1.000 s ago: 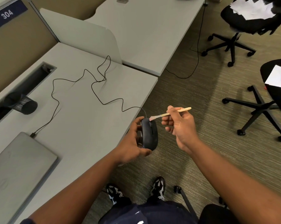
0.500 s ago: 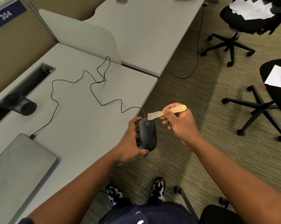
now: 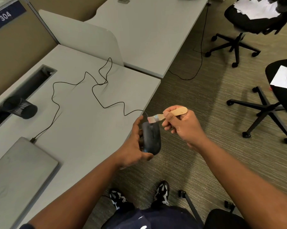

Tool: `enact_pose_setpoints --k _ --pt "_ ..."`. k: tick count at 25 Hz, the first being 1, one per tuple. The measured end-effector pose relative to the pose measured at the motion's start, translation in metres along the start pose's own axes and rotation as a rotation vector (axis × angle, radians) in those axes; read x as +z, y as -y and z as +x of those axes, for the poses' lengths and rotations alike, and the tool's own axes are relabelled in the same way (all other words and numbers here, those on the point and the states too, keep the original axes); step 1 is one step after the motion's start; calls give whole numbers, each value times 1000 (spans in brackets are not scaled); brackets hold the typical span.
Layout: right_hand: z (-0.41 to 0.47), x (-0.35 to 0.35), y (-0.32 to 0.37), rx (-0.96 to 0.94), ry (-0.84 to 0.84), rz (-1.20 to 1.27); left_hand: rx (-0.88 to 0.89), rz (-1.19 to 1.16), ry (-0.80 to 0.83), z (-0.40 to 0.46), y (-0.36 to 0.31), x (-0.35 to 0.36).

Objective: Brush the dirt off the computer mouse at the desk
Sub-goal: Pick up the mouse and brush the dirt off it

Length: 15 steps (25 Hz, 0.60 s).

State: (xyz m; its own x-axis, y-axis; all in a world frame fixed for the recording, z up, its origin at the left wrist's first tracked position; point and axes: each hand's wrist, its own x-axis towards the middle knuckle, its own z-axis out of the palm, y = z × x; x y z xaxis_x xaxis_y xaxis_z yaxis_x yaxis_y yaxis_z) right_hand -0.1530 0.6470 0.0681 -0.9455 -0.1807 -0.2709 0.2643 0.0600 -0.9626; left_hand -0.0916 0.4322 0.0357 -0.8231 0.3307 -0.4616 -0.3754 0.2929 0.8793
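Note:
A black wired computer mouse [image 3: 152, 138] is held just off the desk's right edge, gripped from its left side by my left hand [image 3: 133, 146]. Its thin black cable [image 3: 93, 90] loops back across the grey desk [image 3: 76, 129] to a closed laptop. My right hand [image 3: 184, 126] pinches the flat handle of a small wooden brush [image 3: 170, 114]. The brush's pale bristles touch the mouse's front end, near the scroll wheel.
A closed grey laptop [image 3: 17, 171] lies at the near left of the desk. A black mesh cup [image 3: 20, 107] lies on its side by the cable slot. Office chairs [image 3: 248, 30] with papers stand on the carpet at right. My feet [image 3: 139, 195] are below.
The brush has turned so its flat side faces me, and its bristles have shifted slightly along the mouse's front. Both hands and the mouse stay in nearly the same place.

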Motion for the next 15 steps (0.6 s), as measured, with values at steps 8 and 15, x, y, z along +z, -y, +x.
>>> enact_pose_setpoints --k 8,15 --pt "-4 -2 8 -44 86 -68 28 -2 11 -3 0 2" --pt "-5 -3 12 -64 34 -139 35 6 13 -6 -2 2"
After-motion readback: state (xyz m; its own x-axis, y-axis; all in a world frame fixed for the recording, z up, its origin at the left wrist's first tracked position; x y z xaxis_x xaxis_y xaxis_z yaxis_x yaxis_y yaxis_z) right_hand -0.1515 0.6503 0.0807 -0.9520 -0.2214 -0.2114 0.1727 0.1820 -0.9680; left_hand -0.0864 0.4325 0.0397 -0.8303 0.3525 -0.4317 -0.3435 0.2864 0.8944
